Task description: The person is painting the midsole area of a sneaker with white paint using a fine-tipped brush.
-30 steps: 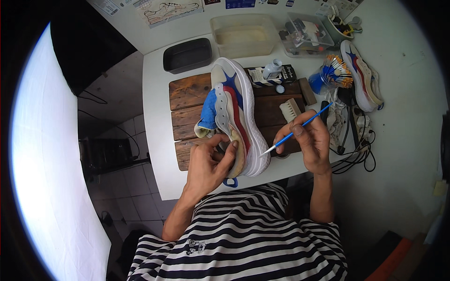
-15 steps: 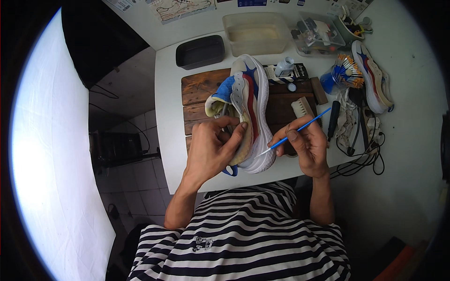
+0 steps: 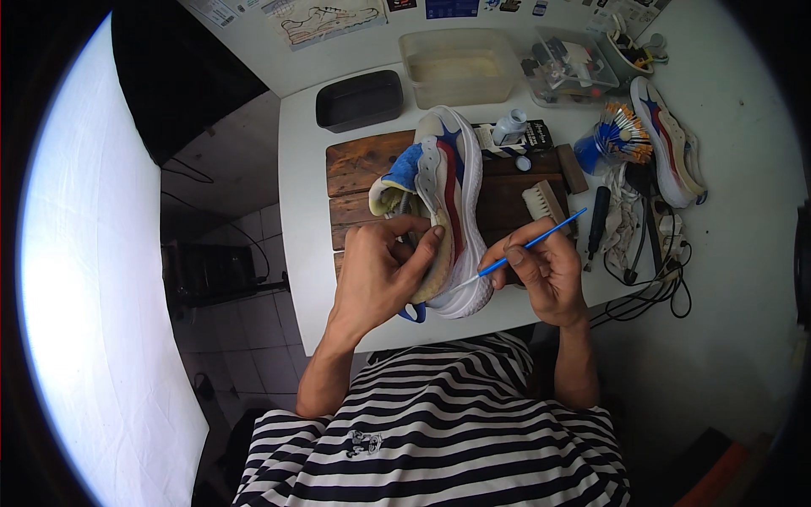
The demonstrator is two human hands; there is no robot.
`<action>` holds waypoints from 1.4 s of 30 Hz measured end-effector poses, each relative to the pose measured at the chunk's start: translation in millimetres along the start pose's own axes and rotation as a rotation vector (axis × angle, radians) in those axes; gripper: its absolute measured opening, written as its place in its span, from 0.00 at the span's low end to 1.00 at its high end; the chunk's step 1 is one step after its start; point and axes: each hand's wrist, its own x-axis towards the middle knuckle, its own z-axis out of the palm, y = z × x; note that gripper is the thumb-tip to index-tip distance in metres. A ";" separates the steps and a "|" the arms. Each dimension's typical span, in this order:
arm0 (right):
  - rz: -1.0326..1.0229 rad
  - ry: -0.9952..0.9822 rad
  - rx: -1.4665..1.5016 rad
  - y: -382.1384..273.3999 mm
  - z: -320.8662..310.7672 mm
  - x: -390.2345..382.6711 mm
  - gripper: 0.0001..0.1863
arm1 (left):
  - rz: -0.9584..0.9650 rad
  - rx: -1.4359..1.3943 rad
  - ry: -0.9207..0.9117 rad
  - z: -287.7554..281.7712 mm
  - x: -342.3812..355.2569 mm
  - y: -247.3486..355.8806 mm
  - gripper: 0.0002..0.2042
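A sneaker (image 3: 475, 203) with a thick white sole and blue, red and cream upper lies over the dark wooden board, its heel toward me. My left hand (image 3: 380, 266) is closed on the heel side of its upper, the thumb pressed on the cream panel. Between the fingertips of my right hand (image 3: 545, 270) is a thin blue paintbrush (image 3: 557, 226). Its pale tip meets the white sole near the heel. An uncapped small bottle (image 3: 510, 127) stands beyond the shoe, with its round cap (image 3: 524, 163) in front of it.
A scrub brush (image 3: 545, 201) and a dark-handled tool (image 3: 598, 215) lie to the right. Behind them are a cup of paintbrushes (image 3: 591, 156) and the other sneaker (image 3: 667, 156). A black tray (image 3: 359, 101) and clear tubs (image 3: 460, 89) line the back. Cables (image 3: 676, 287) hang near the right front.
My right hand and the paintbrush have shifted slightly left, the bristles still at the heel part of the sole. My left hand keeps its grip. The view has tilted a little.
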 end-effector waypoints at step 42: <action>-0.092 -0.018 -0.211 -16.0 0.8 5.4 0.05 | -0.002 0.002 -0.003 -2.4 -0.4 0.1 0.14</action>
